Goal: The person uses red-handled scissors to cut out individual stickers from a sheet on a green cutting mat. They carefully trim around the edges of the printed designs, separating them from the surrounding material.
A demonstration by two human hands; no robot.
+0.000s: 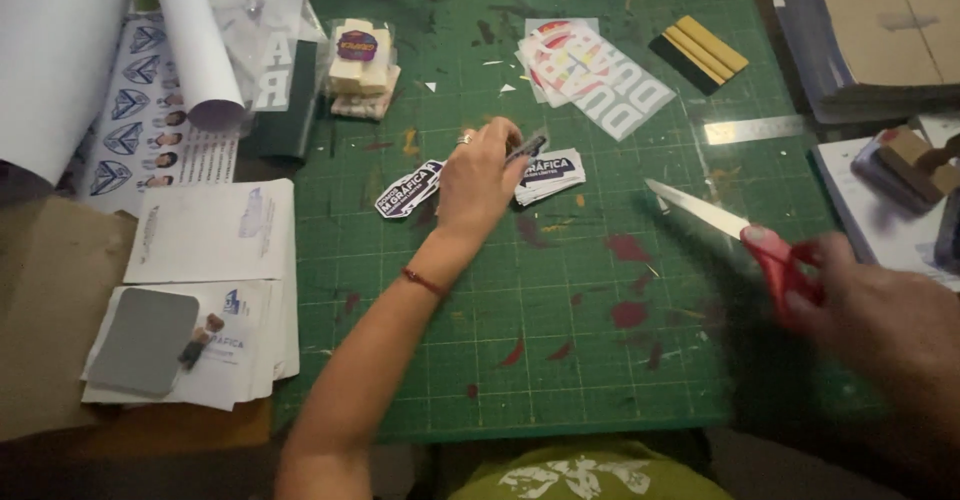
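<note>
My left hand [482,175] reaches out over the green cutting mat [560,360] and pinches a dark cut-out sticker [528,147] between fingers and thumb. A ring sits on one finger and a thin red band on the wrist. Just right of it lies a small stack of dark stickers [552,175], and another dark sticker [408,191] lies to its left. My right hand [880,310] holds red-handled scissors [720,222] at the mat's right side, blades together and pointing up-left.
White rolled sheets [195,40] and printed papers [215,230] lie at left, with a grey pad [145,340]. A wrapped sticker bundle [360,65], larger printed stickers [590,75], a yellow squeegee [705,52], a metal ruler [755,130] and a cardboard stack [880,35] lie beyond.
</note>
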